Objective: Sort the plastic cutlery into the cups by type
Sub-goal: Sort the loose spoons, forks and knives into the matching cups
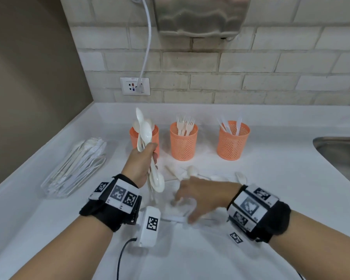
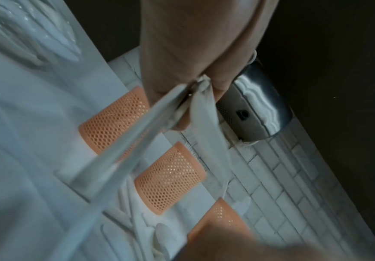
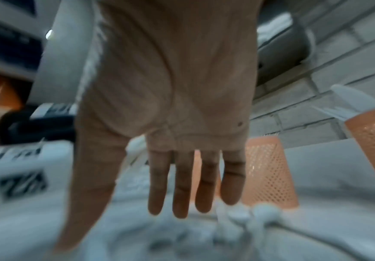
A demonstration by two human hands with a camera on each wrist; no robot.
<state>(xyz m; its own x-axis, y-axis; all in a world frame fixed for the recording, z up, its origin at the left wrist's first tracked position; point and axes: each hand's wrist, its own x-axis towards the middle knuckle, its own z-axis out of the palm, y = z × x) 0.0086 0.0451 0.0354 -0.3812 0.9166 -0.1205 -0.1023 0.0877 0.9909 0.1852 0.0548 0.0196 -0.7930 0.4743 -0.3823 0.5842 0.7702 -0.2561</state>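
Three orange mesh cups stand in a row on the white counter: the left cup [image 1: 154, 138] holds spoons, the middle cup [image 1: 183, 142] forks, the right cup [image 1: 233, 142] knives. My left hand [image 1: 142, 161] grips a bundle of white spoons [image 1: 144, 132] just in front of the left cup; some bowls point up and some hang down [image 1: 157, 181]. My right hand [image 1: 192, 201] hovers with straight, spread fingers [image 3: 183, 185] over the loose white cutlery [image 1: 192, 172] lying on the counter, blurred by motion. In the left wrist view the bundle [image 2: 150, 127] is blurred.
A clear packet of white cutlery [image 1: 75, 168] lies at the left. A steel sink [image 1: 343, 156] is at the right edge. A wall socket [image 1: 135, 86] with a white cable and a metal dispenser [image 1: 200, 15] hang on the brick wall behind.
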